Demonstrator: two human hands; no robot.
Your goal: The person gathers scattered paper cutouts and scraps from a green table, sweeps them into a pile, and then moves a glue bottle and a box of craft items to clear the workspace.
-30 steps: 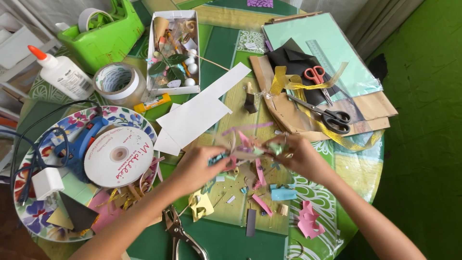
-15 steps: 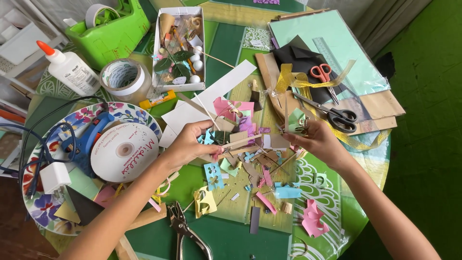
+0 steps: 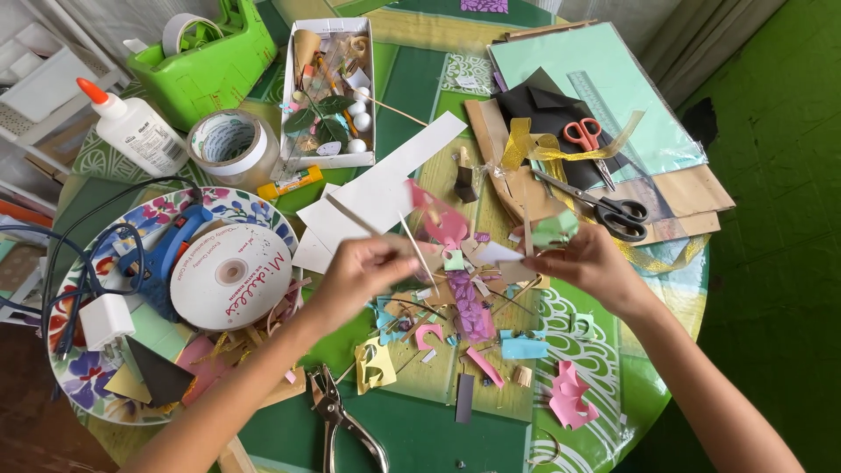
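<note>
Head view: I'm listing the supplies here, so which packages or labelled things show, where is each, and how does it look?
Glue bottle: upper left, lying tilted, white with orange cap and printed label.
Ribbon spool: on the floral plate, beside the left hand, round, white, red lettering.
Tape roll: right of the bottle, round, clear, printed core.
Glue stick: below the white box, small, yellow.

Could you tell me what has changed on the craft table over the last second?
Both hands, left hand and right hand, rose from the scraps and drew apart, lifting a stick-and-paper piece. Scissors, ribbon spool and glue bottle stayed put.
</note>
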